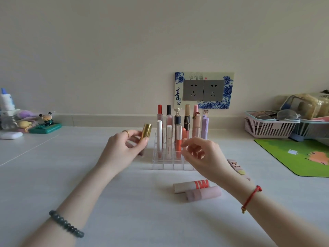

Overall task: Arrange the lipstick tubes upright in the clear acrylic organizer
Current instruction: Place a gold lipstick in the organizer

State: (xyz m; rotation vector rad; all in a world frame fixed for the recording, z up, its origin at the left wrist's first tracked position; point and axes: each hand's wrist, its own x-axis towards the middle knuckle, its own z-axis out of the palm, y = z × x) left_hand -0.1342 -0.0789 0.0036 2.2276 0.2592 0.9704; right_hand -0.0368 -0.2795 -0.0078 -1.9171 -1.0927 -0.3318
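A double wall socket [204, 90] is mounted right of centre, framed by a blue-and-white decorative plate [178, 90]. At the left edge, small cartoon figurines [46, 119] are grouped on a teal base [46, 128], beside a white bottle [6, 102] and a white oval case [10, 135]. At the right edge, a pink slatted basket [267, 128] is placed against the wall, with a clear pouch [302, 106] behind it. A green mat [292, 155] is laid at the lower right of the basket.
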